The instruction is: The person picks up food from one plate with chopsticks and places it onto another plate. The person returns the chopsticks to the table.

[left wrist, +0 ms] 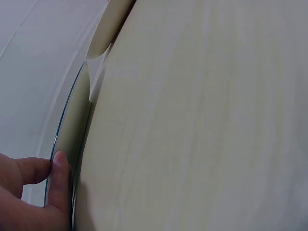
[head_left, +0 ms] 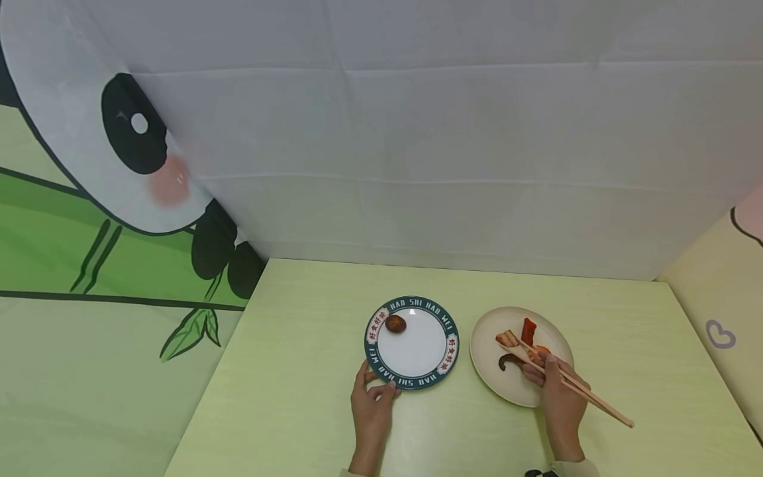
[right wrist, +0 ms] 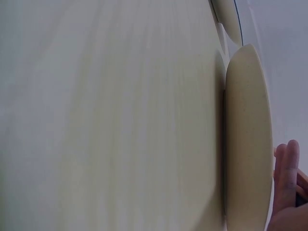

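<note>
Right hand [head_left: 559,397] curled round chopsticks [head_left: 596,399], tips at tan food piece [head_left: 507,338] on cream plate [head_left: 495,377], likely light, softish, slippery, best pinched mid-body; left hand [head_left: 373,407] pinches blue-rimmed plate [head_left: 420,348] left of cream plate.

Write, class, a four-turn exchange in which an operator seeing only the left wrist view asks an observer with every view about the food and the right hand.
Operator: I see the left hand touching the side of a plate. What food lies on top?
Observer: The head view shows one round brown piece, near the rim.
Operator: The right hand is outside my view. What does it hold?
Observer: A pair of chopsticks.
</note>
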The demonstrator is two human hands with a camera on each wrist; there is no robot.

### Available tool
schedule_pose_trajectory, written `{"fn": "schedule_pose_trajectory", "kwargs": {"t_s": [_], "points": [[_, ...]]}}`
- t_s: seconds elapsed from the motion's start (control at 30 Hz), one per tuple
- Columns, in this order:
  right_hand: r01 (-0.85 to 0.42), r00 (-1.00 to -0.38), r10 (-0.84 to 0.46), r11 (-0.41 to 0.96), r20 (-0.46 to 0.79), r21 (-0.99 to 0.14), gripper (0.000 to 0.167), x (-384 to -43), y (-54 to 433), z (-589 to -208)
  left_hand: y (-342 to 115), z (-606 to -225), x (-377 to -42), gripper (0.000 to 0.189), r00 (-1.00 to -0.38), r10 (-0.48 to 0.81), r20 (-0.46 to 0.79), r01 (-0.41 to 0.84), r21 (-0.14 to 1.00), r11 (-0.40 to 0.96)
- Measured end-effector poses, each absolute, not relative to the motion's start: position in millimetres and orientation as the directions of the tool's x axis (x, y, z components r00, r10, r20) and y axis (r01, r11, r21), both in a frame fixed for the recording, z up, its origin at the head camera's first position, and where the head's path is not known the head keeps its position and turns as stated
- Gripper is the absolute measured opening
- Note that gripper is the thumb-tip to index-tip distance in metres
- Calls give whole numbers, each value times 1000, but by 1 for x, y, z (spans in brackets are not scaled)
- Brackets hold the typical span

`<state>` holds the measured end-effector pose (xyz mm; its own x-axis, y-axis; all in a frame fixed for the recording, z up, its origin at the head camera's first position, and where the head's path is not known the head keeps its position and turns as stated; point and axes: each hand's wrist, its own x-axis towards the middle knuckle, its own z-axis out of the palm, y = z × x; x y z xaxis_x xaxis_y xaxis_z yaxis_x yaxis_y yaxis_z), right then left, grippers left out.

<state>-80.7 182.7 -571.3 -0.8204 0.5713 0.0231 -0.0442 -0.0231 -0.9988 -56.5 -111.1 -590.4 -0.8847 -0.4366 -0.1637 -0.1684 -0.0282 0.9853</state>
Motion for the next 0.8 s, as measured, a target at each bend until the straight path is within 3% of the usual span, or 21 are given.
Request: {"fn": "schedule_pose_trajectory", "kwargs": {"t_s": [0.8], "points": [[-91, -824, 567, -111, 12, -990, 35, -78, 184, -577, -111, -591, -58, 78, -881, -440, -174, -189, 982, -11]]}}
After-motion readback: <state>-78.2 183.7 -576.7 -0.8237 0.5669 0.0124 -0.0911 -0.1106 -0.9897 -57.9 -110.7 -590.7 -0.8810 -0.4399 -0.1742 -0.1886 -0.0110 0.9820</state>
